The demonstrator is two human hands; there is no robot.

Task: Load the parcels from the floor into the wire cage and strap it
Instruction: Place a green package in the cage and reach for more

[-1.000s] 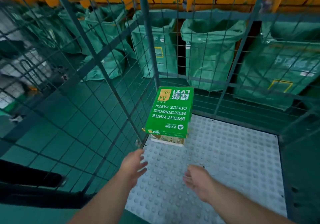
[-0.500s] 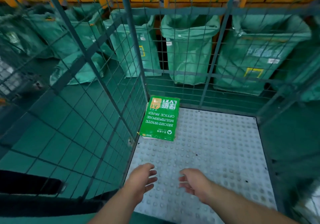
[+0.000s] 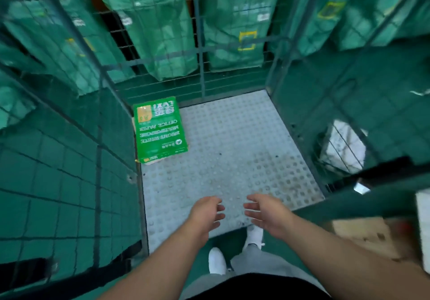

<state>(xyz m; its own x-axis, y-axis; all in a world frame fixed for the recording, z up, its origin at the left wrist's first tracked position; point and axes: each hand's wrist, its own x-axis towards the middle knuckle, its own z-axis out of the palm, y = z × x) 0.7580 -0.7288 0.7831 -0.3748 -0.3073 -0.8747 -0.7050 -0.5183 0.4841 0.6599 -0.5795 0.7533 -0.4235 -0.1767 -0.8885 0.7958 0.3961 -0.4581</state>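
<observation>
Parcel (image 3: 160,130) in green office-paper wrap lies flat in the far left corner of the wire cage (image 3: 200,51), on its studded grey floor (image 3: 232,160) and tight along the left mesh wall, a pale edge showing under its near end. Over the floor's near edge hover the left hand (image 3: 206,213) and right hand (image 3: 267,213), palms turned inward, each grip wide and holding nothing. Green sacks (image 3: 158,32) hang beyond the back mesh. White shoes (image 3: 216,260) stand at the open front.
</observation>
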